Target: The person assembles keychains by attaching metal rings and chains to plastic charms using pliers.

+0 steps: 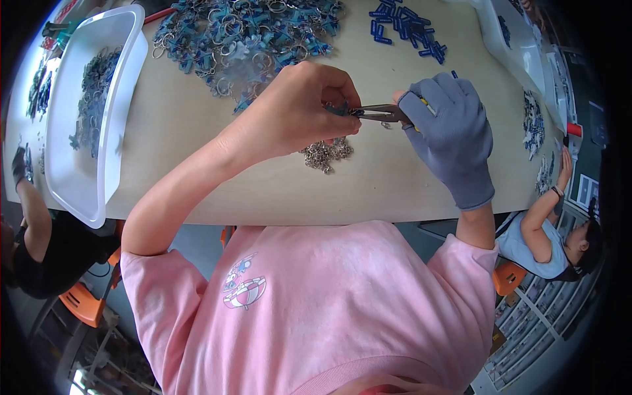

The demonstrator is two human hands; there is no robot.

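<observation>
My bare left hand (299, 112) pinches a small dark teal charm (337, 108), mostly hidden by the fingers. In a grey fingerless glove, my right hand (451, 128) is closed round a pair of pliers (382, 112) with a bit of yellow on the handle. The narrow jaws of the pliers point left and meet the piece at my left fingertips. Whether they grip a ring there is too small to tell. Just below my left hand lies a little heap of silver metal findings (327, 155). One loose silver bit (386, 125) sits under the pliers.
A large pile of blue-teal charms with key rings (243, 39) covers the table's far side. Dark blue tube-shaped pieces (408, 29) lie far right. White plastic bins (113, 85) stand left and at the right edge. Co-workers sit at both sides, one in black (59, 257).
</observation>
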